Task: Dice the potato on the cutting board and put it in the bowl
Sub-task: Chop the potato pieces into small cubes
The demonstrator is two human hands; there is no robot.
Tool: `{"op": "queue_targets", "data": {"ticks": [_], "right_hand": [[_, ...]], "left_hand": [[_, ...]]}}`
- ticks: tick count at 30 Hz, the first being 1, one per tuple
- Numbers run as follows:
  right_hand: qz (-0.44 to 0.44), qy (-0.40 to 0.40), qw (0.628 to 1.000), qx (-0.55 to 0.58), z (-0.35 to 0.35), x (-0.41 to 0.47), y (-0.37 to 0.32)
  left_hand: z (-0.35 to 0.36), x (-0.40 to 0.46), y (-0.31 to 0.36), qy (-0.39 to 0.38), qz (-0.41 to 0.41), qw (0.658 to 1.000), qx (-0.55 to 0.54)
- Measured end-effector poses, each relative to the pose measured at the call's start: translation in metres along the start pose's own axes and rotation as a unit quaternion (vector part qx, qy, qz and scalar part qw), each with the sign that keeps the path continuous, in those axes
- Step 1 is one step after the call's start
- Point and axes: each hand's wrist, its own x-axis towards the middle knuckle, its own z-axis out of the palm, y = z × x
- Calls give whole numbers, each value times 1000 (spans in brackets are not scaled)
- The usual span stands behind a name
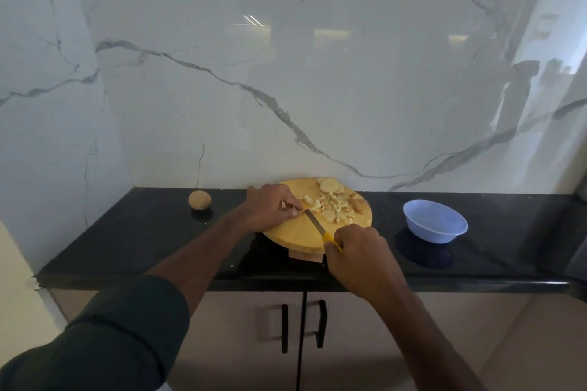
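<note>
Listing hazards first, then stock, I log this from my remote seat: the left hand [270,207] has its fingers curled down on the cutting board [295,233], apparently pinching a small potato piece right against the blade of the knife [315,223], though I cannot tell at this size exactly what sits under those fingertips. The right hand [355,255] has its grip wrapped round the yellow handle, with the blade angled up and left toward the other hand. Risk one, in my judgement: the edge sits touching or just beside the left fingertips, so a slip on a wet piece could nick them. Risk two: the round board overhangs a small wooden foot at its near edge, and hard pressure there might rock it and scatter dice onto the desk [143,232]. Risk three: the bowl [435,220] stands well apart to the right, so pieces could drop in transfer. Count: one board; one knife; one blue bowl, holding no potato that I can see; one heap of diced potato [333,208] mid-board, too many to number; roughly three uncut round slices [330,186] at the far rim; one whole potato [199,200] on the desk, left of the board.
</note>
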Motion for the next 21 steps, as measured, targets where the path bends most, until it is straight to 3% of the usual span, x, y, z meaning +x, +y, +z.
{"op": "queue_targets", "data": {"ticks": [18,21], "right_hand": [[2,26,1000,-7,0,9,0],[-1,29,1000,-10,0,8,0]], "left_hand": [[8,-5,5,31,8,998,61],[12,-14,-1,72,-14,997,18]]}}
